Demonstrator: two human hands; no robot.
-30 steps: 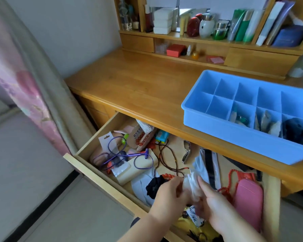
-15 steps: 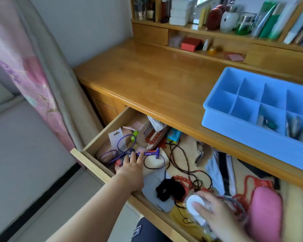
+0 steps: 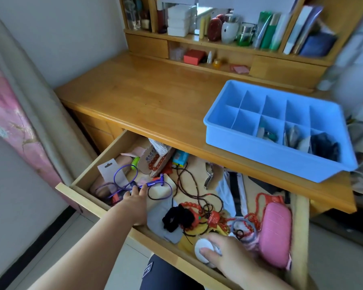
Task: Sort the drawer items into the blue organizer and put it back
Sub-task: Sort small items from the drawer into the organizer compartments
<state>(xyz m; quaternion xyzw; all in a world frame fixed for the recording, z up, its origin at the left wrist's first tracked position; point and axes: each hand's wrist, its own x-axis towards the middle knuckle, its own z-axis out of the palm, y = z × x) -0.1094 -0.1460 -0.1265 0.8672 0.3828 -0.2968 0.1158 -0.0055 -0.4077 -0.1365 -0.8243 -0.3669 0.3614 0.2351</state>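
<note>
The blue organizer (image 3: 249, 141) sat on the worktop (image 3: 155, 101) above the open drawer (image 3: 88, 197). The left hand (image 3: 134, 197) reached the purple cord (image 3: 122, 181), grip hidden; the right hand (image 3: 228, 254) held a white round item (image 3: 203, 246), partly covered.

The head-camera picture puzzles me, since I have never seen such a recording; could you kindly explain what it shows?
There is no machine here: a person wears a camera on the head, so you look down along their own arms. It is the only view. An open wooden drawer is full of loose things: beads, a black hair tie, a pink case. The left hand reaches to a purple cable and touches it with its fingertips. The right hand holds a round white object; what it is I cannot tell. On the desk above stands the blue organizer, with a few things in its near right compartments.
</note>
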